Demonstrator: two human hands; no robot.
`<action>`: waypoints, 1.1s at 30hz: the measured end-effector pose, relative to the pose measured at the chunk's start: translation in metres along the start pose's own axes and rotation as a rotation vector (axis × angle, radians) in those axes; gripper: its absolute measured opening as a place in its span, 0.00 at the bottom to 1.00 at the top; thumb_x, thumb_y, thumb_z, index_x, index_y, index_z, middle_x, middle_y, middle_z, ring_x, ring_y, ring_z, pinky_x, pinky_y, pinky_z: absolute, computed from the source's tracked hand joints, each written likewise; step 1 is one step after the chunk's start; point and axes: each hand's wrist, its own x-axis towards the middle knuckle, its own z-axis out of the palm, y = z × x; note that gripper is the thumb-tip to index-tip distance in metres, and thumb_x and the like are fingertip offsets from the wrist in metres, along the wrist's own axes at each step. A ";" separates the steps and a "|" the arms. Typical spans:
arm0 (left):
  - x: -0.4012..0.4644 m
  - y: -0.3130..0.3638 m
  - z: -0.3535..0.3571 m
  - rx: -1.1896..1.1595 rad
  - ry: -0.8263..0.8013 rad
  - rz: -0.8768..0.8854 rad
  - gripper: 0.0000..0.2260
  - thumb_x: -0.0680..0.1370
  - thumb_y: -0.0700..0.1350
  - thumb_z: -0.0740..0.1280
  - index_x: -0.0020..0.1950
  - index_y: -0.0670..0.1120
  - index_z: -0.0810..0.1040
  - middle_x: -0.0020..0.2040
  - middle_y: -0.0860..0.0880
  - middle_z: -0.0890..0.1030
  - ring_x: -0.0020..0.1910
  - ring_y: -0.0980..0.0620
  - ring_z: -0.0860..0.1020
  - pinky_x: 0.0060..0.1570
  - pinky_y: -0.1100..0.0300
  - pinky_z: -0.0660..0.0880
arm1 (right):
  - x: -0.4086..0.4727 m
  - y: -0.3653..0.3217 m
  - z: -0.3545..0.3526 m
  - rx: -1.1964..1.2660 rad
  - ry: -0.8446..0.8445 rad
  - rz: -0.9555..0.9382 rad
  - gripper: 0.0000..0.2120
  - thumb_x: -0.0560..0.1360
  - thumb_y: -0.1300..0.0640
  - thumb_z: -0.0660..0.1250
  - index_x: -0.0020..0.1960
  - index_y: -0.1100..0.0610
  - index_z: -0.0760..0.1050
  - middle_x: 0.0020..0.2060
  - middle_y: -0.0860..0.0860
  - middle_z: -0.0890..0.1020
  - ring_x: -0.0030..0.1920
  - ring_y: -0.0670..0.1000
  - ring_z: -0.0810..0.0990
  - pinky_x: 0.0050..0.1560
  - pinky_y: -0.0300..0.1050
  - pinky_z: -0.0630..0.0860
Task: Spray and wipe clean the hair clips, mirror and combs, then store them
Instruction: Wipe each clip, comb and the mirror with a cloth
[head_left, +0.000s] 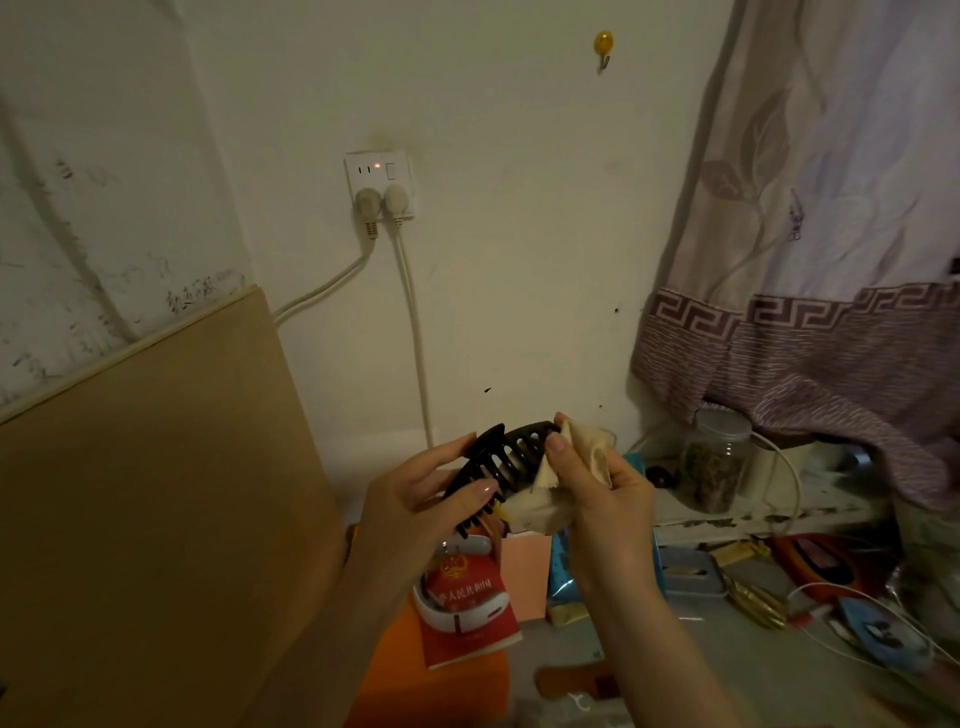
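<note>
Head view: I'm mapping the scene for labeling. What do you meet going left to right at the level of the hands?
Brown board → left hand → dark hair clip → cream cloth → right hand → glass jar → patterned curtain.

A dark claw hair clip (506, 462) is held up in front of a pale wall by the left hand (415, 499), with thumb and fingers pinching its near end. A cream cloth (571, 467) is gripped in the right hand (597, 488) and pressed against the clip's far end. Below the hands, a red booklet (467, 613), a white curved band (457, 616) and a wooden comb (576, 680) are seen on a cluttered surface, and a glass jar (714, 460) is seen at the right beneath a patterned curtain (810, 260).
</note>
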 end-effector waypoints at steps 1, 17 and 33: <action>0.000 0.001 -0.002 0.005 -0.019 -0.002 0.19 0.72 0.36 0.71 0.61 0.49 0.79 0.48 0.49 0.85 0.49 0.49 0.83 0.48 0.54 0.81 | 0.001 0.000 -0.002 -0.014 -0.010 0.019 0.11 0.63 0.56 0.73 0.43 0.60 0.82 0.37 0.59 0.83 0.39 0.56 0.81 0.40 0.48 0.80; 0.008 0.008 -0.027 0.102 -0.125 -0.001 0.26 0.64 0.44 0.78 0.60 0.51 0.78 0.48 0.48 0.85 0.49 0.48 0.83 0.52 0.50 0.79 | 0.020 -0.029 -0.011 -0.436 -0.412 0.058 0.11 0.68 0.54 0.69 0.47 0.57 0.83 0.45 0.50 0.85 0.36 0.48 0.82 0.33 0.43 0.78; 0.003 0.011 -0.019 -0.036 0.113 0.088 0.19 0.64 0.43 0.73 0.53 0.42 0.77 0.42 0.44 0.85 0.42 0.44 0.84 0.38 0.55 0.81 | 0.002 0.001 -0.022 -0.314 -0.321 0.071 0.06 0.67 0.55 0.75 0.43 0.54 0.82 0.40 0.56 0.84 0.41 0.55 0.83 0.41 0.48 0.80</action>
